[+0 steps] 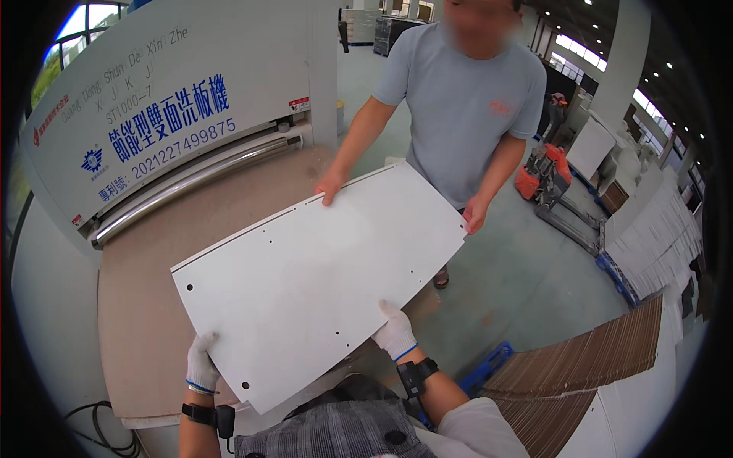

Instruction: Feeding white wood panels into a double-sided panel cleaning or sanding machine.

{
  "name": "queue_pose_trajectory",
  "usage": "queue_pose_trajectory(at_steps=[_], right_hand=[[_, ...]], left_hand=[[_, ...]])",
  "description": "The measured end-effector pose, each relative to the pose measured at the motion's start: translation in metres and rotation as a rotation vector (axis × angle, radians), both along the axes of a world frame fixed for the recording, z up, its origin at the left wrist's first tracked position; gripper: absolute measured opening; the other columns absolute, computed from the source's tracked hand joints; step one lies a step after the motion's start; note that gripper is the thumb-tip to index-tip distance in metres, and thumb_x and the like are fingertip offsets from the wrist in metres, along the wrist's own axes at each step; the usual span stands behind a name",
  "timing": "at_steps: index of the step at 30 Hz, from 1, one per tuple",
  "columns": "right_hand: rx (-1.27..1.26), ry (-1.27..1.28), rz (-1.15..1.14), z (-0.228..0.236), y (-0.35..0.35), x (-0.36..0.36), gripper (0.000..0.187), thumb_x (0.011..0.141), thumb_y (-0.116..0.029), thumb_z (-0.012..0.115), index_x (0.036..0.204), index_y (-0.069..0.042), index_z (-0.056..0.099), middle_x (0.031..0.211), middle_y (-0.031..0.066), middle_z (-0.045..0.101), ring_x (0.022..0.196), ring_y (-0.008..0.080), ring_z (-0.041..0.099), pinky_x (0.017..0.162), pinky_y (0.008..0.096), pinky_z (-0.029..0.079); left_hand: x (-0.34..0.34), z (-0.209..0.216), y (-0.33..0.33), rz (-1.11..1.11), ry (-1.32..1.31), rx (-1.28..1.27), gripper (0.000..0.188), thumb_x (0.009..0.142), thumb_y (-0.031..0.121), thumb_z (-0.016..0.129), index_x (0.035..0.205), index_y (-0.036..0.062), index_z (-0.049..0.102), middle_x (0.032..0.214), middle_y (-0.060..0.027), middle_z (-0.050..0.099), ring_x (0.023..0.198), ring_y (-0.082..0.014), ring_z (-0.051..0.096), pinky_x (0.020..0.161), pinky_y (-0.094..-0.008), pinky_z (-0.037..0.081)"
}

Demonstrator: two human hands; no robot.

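White panel (305,275) gripped by left hand (201,363) and right hand (395,331); blue pallet (489,369) bears brown stack (576,355).

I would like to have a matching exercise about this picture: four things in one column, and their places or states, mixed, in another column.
Column one
1. White panel
2. Metal roller
3. Pallet truck
4. Person's left hand

Column two
A. In a white glove, at the left end of the panel
B. Red-orange body, on the floor
C. Supported by both the person and a co-worker
D. Along the lower front of the machine

Pairs: 1-C, 2-D, 3-B, 4-A
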State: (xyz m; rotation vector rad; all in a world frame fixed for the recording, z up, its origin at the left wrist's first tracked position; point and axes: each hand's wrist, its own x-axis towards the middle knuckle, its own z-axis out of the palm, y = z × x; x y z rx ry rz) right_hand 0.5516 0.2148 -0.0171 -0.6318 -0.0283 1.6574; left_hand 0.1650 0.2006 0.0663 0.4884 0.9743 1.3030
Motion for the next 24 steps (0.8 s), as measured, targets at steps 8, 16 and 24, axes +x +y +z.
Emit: queue_pose_trajectory(at_steps=[8,16,24], right_hand=[[0.013,0.008,-0.257,-0.001,-0.043,0.054,0.041,0.091,-0.022,0.049,0.124,0.001,0.043,0.126,0.0166,0.050,0.117,0.0324,0.047,0.100,0.0461,0.037],[0.037,-0.034,-0.526,0.034,-0.037,0.115,0.036,0.094,-0.021,0.047,0.125,-0.003,0.042,0.128,0.0128,0.049,0.118,0.0282,0.046,0.097,0.0455,0.039],[0.093,-0.094,-0.454,0.094,0.012,0.157,0.036,0.092,-0.017,0.051,0.124,-0.003,0.041,0.123,0.0139,0.049,0.116,0.0290,0.047,0.098,0.0494,0.039]], left_hand=[[0.070,0.014,0.051,-0.276,-0.030,0.138,0.049,0.084,0.007,0.049,0.129,-0.0052,0.037,0.120,-0.0160,0.053,0.106,-0.0287,0.056,0.087,-0.0407,0.050],[0.146,0.035,0.084,-0.594,0.026,0.133,0.048,0.090,0.006,0.042,0.136,-0.0024,0.030,0.122,-0.0186,0.052,0.095,-0.0277,0.062,0.082,-0.0376,0.054],[0.124,0.038,0.054,-0.529,-0.030,0.089,0.040,0.091,0.008,0.044,0.129,-0.0013,0.036,0.111,-0.0198,0.057,0.090,-0.0320,0.063,0.078,-0.0438,0.055]])
